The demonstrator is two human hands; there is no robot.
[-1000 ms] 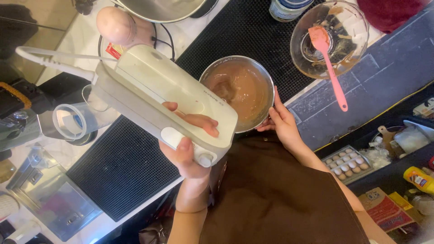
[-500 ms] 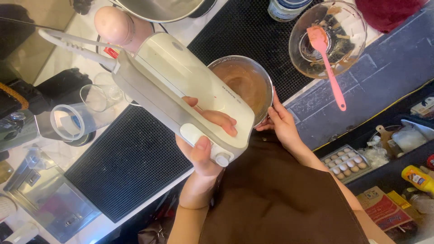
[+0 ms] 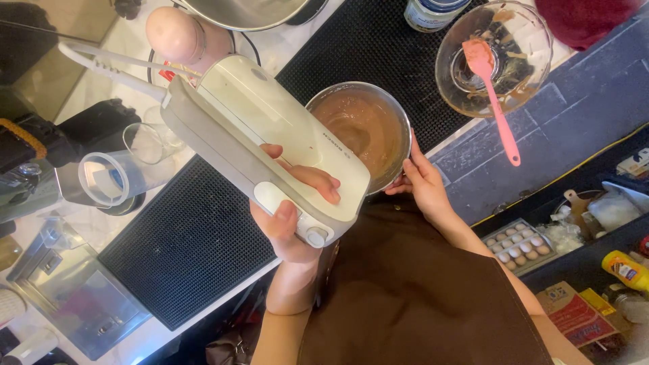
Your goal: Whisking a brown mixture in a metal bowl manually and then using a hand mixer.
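The left hand (image 3: 287, 226) is wrapped shut around the handle of a white hand mixer (image 3: 263, 142), fingers curled over the top and thumb resting near the round switch at the rear end, so the mixer hangs over a metal bowl (image 3: 362, 132) of brown batter (image 3: 358, 128). The beaters are hidden under the mixer body, so whether they sit in the batter cannot be told. The right hand (image 3: 422, 179) lies open against the near rim of the bowl, fingers spread along its outer wall, bracing rather than gripping. The bowl stands on a black ridged mat (image 3: 182, 243) at the counter edge, just in front of the person's brown apron (image 3: 419, 290). To do this well, I would judge that the mixer body should stay level and centred over the bowl, with the bracing hand pressing the bowl down into the mat so it cannot spin or creep. The white cord (image 3: 108, 64) trails off to the left past a clear plastic jug (image 3: 118, 176) and should be kept clear of it. A glass bowl (image 3: 493, 51) with 1 pink spatula (image 3: 493, 88) sits well apart, behind and to the right.
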